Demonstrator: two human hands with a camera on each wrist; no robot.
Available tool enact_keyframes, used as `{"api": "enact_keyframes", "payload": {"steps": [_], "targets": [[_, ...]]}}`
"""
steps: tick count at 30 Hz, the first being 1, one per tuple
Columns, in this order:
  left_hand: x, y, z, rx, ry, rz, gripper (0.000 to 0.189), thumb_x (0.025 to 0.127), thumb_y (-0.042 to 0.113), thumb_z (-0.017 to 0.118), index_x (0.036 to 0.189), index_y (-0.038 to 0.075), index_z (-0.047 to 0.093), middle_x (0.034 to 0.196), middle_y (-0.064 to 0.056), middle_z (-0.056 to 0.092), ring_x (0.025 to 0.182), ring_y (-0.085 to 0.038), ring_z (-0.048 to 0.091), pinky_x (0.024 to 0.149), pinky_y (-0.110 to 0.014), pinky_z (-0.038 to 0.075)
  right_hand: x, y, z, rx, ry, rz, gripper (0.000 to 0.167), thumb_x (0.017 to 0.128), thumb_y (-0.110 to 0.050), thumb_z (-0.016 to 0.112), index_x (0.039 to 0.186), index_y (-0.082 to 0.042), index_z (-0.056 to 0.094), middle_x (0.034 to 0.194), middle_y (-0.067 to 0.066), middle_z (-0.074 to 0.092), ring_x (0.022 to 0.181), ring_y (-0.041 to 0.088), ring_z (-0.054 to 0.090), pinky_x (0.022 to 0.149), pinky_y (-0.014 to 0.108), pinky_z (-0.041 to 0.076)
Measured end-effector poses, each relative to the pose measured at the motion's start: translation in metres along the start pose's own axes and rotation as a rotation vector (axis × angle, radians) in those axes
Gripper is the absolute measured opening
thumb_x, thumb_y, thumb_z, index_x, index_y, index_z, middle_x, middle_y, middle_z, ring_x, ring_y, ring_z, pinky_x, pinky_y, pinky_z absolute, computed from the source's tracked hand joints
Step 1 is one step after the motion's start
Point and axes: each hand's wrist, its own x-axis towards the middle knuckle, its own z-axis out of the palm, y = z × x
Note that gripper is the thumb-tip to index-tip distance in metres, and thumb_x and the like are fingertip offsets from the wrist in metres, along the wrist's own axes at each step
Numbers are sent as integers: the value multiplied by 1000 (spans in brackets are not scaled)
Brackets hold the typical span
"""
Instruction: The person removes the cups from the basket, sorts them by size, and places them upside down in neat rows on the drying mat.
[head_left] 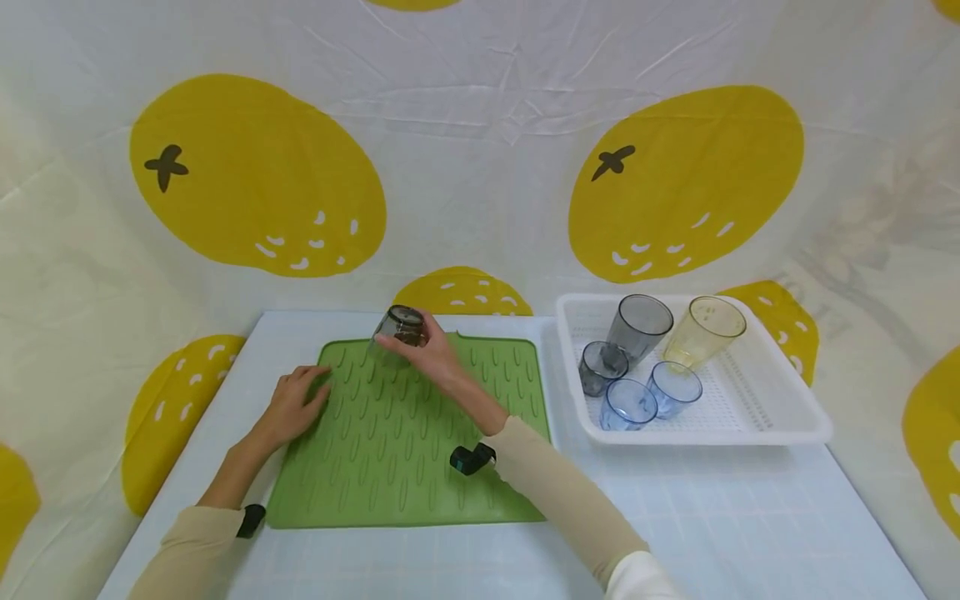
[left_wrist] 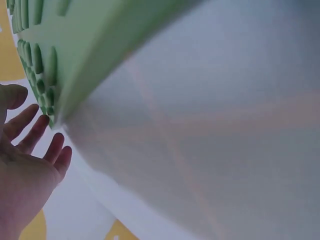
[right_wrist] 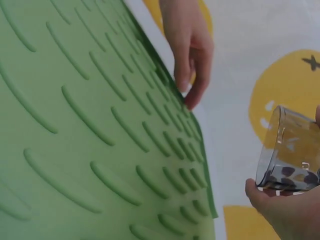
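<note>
My right hand [head_left: 431, 350] holds a small grey see-through drinking glass [head_left: 388, 335] above the back left part of a green ridged mat [head_left: 405, 442]. The glass is tilted with its base upward. In the right wrist view the thumb and fingers grip the sides of the glass [right_wrist: 290, 150], its wider rim facing away from the palm. My left hand [head_left: 292, 406] is at the left edge of the mat, its fingers relaxed and its fingertips at the edge. Nothing is held in the left hand [left_wrist: 27, 160], seen palm side in the left wrist view.
A white plastic basket [head_left: 780, 417] stands on the right of the table [head_left: 720, 517]. Inside are a large grey glass [head_left: 641, 329], a small grey glass [head_left: 600, 371], a yellow glass [head_left: 701, 333] and two blue glasses [head_left: 628, 406]. A fruit-print cloth [head_left: 480, 200] hangs behind.
</note>
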Motion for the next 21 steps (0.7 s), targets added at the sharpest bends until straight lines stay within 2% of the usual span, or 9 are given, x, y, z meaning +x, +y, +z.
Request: {"api": "enact_keyframes", "payload": {"steps": [2, 6, 10, 15, 21], "targets": [[-2, -4, 0, -8, 1, 31, 35, 104, 3, 57, 134, -14, 55, 133, -39, 51, 122, -58, 44, 100, -69, 35, 1, 4, 5, -5, 5, -10, 64, 93, -25, 77, 149, -17, 48, 137, 13, 58, 113, 15, 60, 90, 32, 55], [-3, -9, 1, -32, 15, 117, 33, 100, -3, 59, 130, -17, 56, 131, -41, 52, 121, -59, 46, 100, -70, 36, 4, 12, 15, -29, 8, -38, 59, 93, -24, 78, 145, -17, 51, 132, 7, 60, 110, 13, 61, 87, 29, 55], [-3, -18, 0, -95, -42, 181, 39, 100, -7, 58, 135, -21, 50, 135, -44, 46, 125, -62, 43, 101, -74, 35, 5, 18, 25, -18, -3, -57, 60, 94, -21, 77, 147, -19, 50, 131, 2, 60, 112, 13, 60, 87, 30, 55], [-3, -28, -6, -155, -155, 175, 43, 102, -6, 53, 141, -20, 43, 144, -43, 35, 133, -64, 30, 103, -78, 27, 5, 24, 37, -17, -14, -37, 68, 93, -23, 78, 153, -24, 45, 139, -1, 55, 120, 13, 57, 90, 31, 54], [-2, -34, -7, -184, -174, 191, 43, 103, -3, 55, 142, -17, 43, 146, -41, 33, 134, -63, 28, 102, -79, 25, 8, 33, 48, -44, 6, -67, 68, 92, -19, 78, 153, -22, 47, 141, 1, 56, 123, 15, 57, 97, 33, 52]]}}
